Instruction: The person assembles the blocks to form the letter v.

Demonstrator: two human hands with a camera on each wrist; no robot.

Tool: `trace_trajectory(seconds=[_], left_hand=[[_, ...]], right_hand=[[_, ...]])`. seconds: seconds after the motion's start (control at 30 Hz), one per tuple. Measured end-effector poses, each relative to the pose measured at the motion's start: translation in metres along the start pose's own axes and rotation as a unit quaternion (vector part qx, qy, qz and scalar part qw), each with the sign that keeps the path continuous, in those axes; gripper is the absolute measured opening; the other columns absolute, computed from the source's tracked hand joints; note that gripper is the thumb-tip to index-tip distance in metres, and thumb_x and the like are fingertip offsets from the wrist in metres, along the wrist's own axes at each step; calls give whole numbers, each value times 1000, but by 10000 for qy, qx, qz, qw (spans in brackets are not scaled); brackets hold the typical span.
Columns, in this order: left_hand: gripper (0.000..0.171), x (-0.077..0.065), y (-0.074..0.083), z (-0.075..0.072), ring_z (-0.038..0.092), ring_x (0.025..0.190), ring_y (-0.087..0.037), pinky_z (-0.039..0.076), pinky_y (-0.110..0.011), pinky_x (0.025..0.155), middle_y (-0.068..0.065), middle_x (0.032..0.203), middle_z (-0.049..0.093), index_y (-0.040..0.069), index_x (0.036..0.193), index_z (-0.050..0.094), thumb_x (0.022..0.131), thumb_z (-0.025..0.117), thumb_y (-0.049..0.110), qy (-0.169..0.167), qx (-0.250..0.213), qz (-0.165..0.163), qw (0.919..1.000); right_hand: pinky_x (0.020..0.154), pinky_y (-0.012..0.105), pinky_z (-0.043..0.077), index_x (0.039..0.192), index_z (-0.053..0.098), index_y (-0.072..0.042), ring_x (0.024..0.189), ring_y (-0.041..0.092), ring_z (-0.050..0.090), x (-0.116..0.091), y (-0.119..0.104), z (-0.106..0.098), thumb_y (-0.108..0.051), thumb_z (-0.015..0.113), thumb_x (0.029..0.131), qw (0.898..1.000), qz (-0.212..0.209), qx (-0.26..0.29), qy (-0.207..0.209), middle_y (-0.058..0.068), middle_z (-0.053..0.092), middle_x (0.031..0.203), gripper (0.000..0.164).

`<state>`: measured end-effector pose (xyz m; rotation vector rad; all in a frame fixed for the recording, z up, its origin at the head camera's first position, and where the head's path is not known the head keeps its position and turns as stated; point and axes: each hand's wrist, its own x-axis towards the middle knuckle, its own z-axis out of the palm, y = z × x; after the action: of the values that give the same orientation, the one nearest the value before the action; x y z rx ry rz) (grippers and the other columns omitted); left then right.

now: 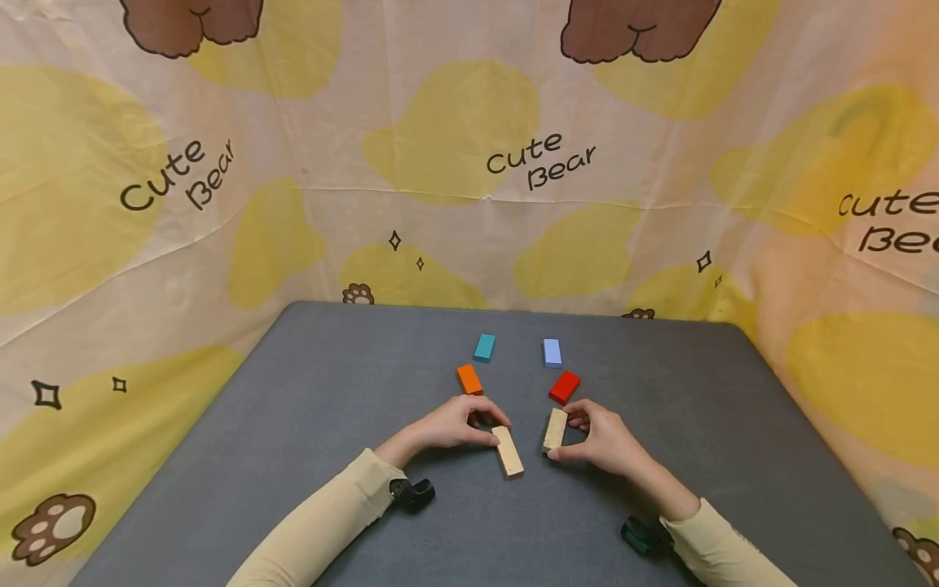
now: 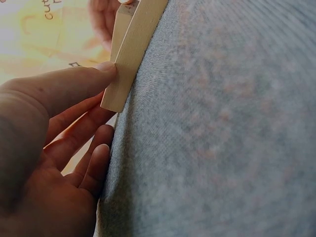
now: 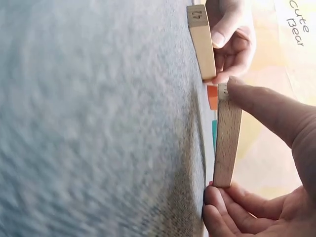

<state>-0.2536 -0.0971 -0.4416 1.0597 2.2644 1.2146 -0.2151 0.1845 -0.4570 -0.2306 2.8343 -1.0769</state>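
On the grey table, two plain wooden blocks lie between the hands. The left hand [image 1: 464,422] pinches the far end of the left wooden block [image 1: 509,453], thumb on its near side. That block slants towards the person, its near end free; the left wrist view shows the thumb pressed on its face. With thumb and fingers at opposite ends, the right hand [image 1: 607,440] holds the other wooden block [image 3: 228,140]. A dark printed mark shows on the end of the left block [image 3: 198,16] in the right wrist view. A gap separates the two blocks.
Beyond the hands lie an orange block [image 1: 469,379], a red block [image 1: 565,387], a teal block [image 1: 484,347] and a light blue block [image 1: 552,353]. A cloth printed with bears [image 1: 455,130] hangs behind the table [image 1: 352,367]. Dark bands sit at both wrists.
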Motion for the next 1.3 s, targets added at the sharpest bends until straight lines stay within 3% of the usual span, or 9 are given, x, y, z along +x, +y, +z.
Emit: trace_trajectory(seconds=[0.33, 0.57, 1.3], left_hand=[[29, 0, 1, -1, 55, 103, -29, 48, -40, 86, -11, 111, 64, 7, 115, 67, 86, 69, 12, -64, 42, -17, 10000], [29, 0, 0, -1, 56, 103, -28, 48, -35, 85, -10, 111, 64, 7, 114, 67, 86, 70, 12, -49, 57, -23, 10000], [29, 0, 2, -1, 56, 103, -30, 48, -38, 85, -11, 112, 64, 6, 114, 67, 86, 70, 12, -52, 58, -5, 10000]], right_hand=[[84, 42, 52, 118, 58, -5, 97, 21, 60, -4, -5, 5, -47, 87, 59, 9996, 223, -112, 156, 7, 63, 108, 78], [85, 42, 51, 117, 58, -4, 96, 21, 61, -6, -9, 8, -47, 88, 58, 9992, 342, -47, 188, 7, 64, 107, 78], [86, 42, 51, 115, 58, -5, 96, 20, 60, -11, -16, 13, -46, 88, 57, 9989, 385, -95, 265, 7, 63, 106, 77]])
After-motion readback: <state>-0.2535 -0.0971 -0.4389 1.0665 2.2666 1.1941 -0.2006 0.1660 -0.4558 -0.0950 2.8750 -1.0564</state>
